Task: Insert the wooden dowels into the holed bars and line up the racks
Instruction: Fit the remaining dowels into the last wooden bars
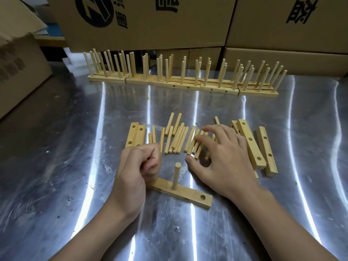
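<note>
Head view, from the left: two holed bars [134,135] flat side by side on the steel worktop [66,166], then left grip [135,166] balled tight over the left end of the near bar [188,194], contents hidden, cannot tell whether holding anything. Just right, one dowel [177,175] upright midway along that bar; beyond, loose dowels [178,140] spread flat. Right grip [226,162] splayed and slack, fingertips resting on those dowels, clasping none; spare bars [250,142] piled beside, finished racks [188,85] lined along the far edge.
</note>
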Demonstrator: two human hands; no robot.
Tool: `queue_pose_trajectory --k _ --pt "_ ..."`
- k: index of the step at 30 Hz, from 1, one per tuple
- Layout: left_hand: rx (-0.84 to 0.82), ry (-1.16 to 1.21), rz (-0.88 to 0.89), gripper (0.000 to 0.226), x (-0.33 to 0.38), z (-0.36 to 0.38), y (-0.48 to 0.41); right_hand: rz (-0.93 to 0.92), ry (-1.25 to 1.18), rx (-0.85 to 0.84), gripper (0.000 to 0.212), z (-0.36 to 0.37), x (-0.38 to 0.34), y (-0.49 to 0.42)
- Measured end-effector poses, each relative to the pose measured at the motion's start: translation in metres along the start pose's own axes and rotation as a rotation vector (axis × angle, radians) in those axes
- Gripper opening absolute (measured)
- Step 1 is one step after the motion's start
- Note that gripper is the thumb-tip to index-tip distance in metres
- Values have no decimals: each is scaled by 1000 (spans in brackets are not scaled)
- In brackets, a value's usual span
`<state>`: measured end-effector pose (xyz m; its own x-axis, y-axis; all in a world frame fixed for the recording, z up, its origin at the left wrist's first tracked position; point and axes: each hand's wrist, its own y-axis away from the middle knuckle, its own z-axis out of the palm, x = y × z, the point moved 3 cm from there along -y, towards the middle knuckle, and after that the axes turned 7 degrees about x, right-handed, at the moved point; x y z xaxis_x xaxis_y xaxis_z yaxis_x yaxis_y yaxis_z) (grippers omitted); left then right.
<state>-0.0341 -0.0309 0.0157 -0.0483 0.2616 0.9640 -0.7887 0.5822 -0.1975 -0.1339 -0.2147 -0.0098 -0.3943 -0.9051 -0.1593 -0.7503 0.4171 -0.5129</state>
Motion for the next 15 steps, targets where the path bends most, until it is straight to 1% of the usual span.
queue_pose_trajectory --k 5,6,9,11,13,15 --pt "0 -2 3 31 0 1 -1 5 -59 -9 49 -5 1 2" --pt "0 0 6 31 1 1 -1 9 -61 -13 53 -6 1 3" --pt "-6 -9 19 32 1 0 0 42 -50 -70 78 -6 3 4" --pt "-3 -16 24 32 0 0 -1 63 -63 -114 89 -7 5 3" --pt "0 -21 28 33 0 0 -1 65 -83 -150 93 -7 6 1" --pt "-1 -20 30 32 0 0 -1 56 -108 -172 91 -8 8 0"
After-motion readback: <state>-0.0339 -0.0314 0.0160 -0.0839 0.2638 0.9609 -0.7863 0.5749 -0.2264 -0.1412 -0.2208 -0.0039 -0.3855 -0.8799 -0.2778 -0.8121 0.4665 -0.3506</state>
